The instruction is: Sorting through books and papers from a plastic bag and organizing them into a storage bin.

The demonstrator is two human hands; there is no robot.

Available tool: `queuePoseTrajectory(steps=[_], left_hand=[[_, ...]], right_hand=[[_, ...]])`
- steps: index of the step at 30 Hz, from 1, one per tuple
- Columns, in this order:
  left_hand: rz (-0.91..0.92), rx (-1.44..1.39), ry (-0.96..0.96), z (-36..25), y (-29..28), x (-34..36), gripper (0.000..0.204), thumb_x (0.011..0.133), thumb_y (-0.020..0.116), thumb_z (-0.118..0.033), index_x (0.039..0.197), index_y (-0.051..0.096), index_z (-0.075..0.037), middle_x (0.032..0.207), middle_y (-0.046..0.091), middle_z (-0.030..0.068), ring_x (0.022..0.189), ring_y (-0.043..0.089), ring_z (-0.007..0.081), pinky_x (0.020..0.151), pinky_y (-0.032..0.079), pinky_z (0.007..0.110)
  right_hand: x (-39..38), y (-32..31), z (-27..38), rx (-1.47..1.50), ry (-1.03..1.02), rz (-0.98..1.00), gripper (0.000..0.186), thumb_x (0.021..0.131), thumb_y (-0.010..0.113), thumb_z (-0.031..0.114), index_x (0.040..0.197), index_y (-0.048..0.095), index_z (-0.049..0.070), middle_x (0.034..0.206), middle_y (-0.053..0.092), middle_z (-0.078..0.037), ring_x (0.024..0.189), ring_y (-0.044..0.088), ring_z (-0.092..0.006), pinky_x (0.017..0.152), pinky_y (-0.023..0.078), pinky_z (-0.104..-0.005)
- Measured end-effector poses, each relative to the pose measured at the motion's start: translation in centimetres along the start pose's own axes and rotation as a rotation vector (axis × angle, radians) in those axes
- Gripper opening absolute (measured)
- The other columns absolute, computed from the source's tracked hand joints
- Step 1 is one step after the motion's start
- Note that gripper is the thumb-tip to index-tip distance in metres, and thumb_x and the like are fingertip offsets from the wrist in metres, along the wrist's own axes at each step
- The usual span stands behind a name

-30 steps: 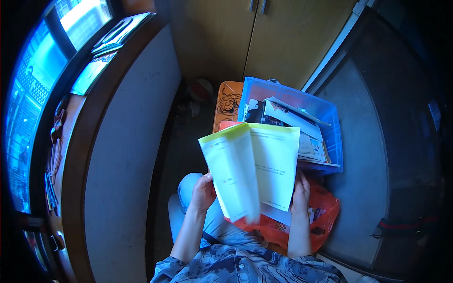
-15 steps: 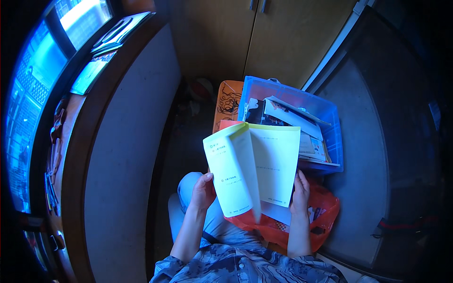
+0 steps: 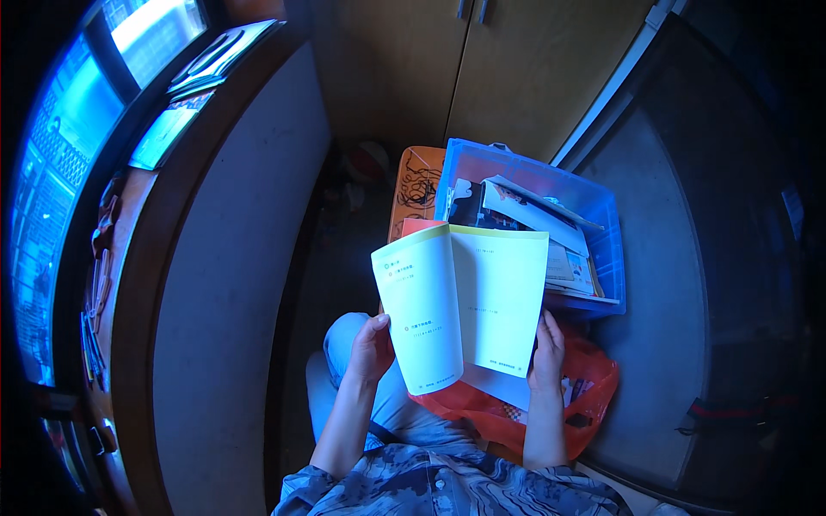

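Note:
An open booklet (image 3: 502, 288) with printed white pages and yellow edging is held up in front of me. My left hand (image 3: 368, 344) grips its lower left side, thumb uppermost, and my right hand (image 3: 547, 348) grips its right side. Behind its top edge shows a small red sheet or cover (image 3: 420, 225). Below it a red plastic bag (image 3: 588, 391) holds papers, partly hidden. Just beyond the booklet is a blue translucent bin (image 3: 608, 249) full of papers and folders, beside an orange surface (image 3: 409, 181) with black squiggly shapes.
A ledge (image 3: 138, 198) along the window on my left carries books and pens. A wooden cupboard (image 3: 533, 69) stands ahead, with a red-and-white ball (image 3: 366, 163) on the floor before it. A dark panel (image 3: 654, 361) leans at my right. My legs (image 3: 340, 344) are beneath the booklet.
The booklet's loose leaves on the left, lifted and moving earlier, have settled into a curved left page, so the spread lies wider open. Both hands have stayed nearly in place.

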State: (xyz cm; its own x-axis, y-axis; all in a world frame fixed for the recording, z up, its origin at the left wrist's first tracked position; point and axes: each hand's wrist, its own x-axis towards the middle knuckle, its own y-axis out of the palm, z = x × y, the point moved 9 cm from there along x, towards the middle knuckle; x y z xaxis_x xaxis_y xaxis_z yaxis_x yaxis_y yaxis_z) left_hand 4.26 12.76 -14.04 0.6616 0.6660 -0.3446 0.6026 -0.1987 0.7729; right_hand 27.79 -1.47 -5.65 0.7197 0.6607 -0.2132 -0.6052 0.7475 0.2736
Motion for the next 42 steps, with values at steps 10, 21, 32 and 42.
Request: queuePoseTrajectory(steps=[10, 21, 32, 42], left_hand=[[-0.052, 0.146, 0.100, -0.5, 0.8, -0.9, 0.071, 0.089, 0.060, -0.024, 0.146, 0.023, -0.004, 0.131, 0.051, 0.0113, 0.117, 0.053, 0.0202, 0.098, 0.043, 0.035], [-0.116, 0.247, 0.413, -13.6, 2.5, -4.4, 0.056, 0.083, 0.067, -0.010, 0.132, 0.041, -0.001, 0.123, 0.056, 0.0125, 0.112, 0.056, 0.0228, 0.097, 0.045, 0.037], [-0.658, 0.204, 0.802, -56.0, -21.8, -4.0, 0.035, 0.083, 0.055, -0.005, 0.117, 0.052, 0.002, 0.100, 0.060, 0.0108, 0.087, 0.061, 0.0201, 0.071, 0.053, 0.030], [-0.684, 0.355, 0.622, -69.9, -32.0, -0.7, 0.040, 0.088, 0.055, -0.014, 0.121, 0.049, 0.008, 0.112, 0.058, 0.0191, 0.102, 0.059, 0.0291, 0.090, 0.050, 0.042]], right_hand=[[0.5, -1.2, -1.2, -0.070, -0.016, 0.062, 0.032, 0.099, 0.044, 0.025, 0.112, 0.060, 0.001, 0.099, 0.062, -0.002, 0.086, 0.057, -0.0095, 0.075, 0.046, -0.0236], [1.3, -1.6, 0.3, -0.115, -0.036, -0.023, 0.044, 0.099, 0.043, 0.034, 0.129, 0.050, 0.003, 0.107, 0.063, -0.016, 0.085, 0.062, -0.0170, 0.067, 0.050, -0.0269], [4.2, -1.1, 0.8, -0.357, -0.157, -0.018, 0.028, 0.097, 0.048, 0.021, 0.110, 0.060, -0.001, 0.092, 0.066, -0.010, 0.075, 0.062, -0.0112, 0.065, 0.049, -0.0221], [18.6, -0.3, 7.1, -1.046, -0.587, -0.174, 0.035, 0.080, 0.063, 0.004, 0.114, 0.056, 0.001, 0.113, 0.058, -0.017, 0.103, 0.058, -0.0302, 0.088, 0.045, -0.0344]])
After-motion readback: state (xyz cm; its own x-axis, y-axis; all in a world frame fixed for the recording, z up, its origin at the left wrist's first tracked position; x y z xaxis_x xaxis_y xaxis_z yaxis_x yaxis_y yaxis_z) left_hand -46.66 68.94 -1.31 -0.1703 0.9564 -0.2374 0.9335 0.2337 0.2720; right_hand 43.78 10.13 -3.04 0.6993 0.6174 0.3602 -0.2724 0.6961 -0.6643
